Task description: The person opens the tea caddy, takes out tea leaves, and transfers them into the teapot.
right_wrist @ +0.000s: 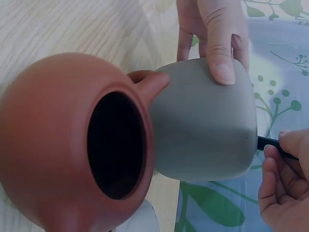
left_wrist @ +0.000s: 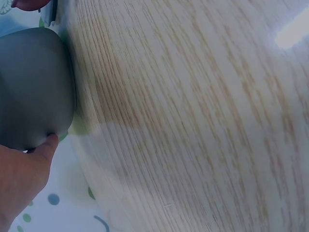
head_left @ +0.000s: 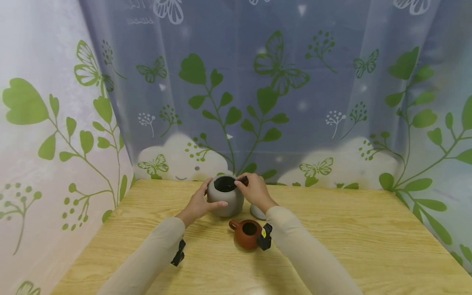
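- Leafy, butterfly-printed blue-white curtain hanging behind the pale wood-grain table I'm watching.
- Matte grey rounded jar there, beyond a reddish-brown clay teapot.
- Left hand clasping the jar's side.
- Right hand pinching a slim black stick at its mouth.

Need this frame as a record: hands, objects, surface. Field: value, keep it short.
left hand: grips grey pot
right hand: pinches thin dark stick at the pot's mouth
teapot: reddish-brown, mouth uncovered, nearer the head camera than the pot
partly hidden: pale grey object by right sleeve; identity unclear
surface: wood-grain table
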Demonstrator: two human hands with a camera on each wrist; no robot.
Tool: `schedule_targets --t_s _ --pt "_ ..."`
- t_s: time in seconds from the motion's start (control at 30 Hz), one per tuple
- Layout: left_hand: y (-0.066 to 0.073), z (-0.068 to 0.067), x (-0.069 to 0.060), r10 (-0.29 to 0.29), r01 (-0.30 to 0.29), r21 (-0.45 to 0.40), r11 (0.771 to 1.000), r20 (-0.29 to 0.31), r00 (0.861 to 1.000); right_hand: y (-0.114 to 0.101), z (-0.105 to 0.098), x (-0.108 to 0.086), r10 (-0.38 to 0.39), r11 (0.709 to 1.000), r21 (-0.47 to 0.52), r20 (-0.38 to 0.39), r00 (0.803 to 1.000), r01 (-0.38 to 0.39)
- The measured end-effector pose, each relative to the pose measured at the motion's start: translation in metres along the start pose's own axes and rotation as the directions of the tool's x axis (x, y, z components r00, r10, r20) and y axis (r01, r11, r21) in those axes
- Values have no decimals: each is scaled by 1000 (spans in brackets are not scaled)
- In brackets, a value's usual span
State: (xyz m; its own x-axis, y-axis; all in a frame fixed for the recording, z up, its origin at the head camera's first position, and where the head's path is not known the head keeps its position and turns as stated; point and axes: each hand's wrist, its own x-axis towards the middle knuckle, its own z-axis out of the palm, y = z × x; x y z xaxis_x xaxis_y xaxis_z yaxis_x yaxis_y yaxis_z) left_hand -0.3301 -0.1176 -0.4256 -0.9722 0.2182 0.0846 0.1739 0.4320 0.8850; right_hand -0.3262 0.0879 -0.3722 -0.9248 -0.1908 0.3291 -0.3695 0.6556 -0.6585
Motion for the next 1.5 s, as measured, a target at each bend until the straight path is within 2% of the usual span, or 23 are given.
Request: schedule_targets --t_s 0.23,0.53,0.73,0.9,1.1,1.5 --pt "2 1 0 4 -4 -8 1000 4 1000 -1 1 0 -7 999 -41 53 999 9" --pt "2 1 1 -1 1 -4 1000 1 1000 -4 -2 3 -1 1000 -16 80 997 3" --pt "3 1 1 5 -5 -1 1000 -6 1000 0 -3 6 67 992 98 113 991 -78" --pt "3 0 1 4 -4 0 1000 -6 1000 4 1 9 129 977 153 126 984 -148" --pt "2 0 0 4 -4 -1 1000 -13 1000 3 5 8 180 940 271 127 975 -209" --pt "2 1 0 16 -16 16 1000 -29 999 3 7 5 282 833 453 147 948 -318"
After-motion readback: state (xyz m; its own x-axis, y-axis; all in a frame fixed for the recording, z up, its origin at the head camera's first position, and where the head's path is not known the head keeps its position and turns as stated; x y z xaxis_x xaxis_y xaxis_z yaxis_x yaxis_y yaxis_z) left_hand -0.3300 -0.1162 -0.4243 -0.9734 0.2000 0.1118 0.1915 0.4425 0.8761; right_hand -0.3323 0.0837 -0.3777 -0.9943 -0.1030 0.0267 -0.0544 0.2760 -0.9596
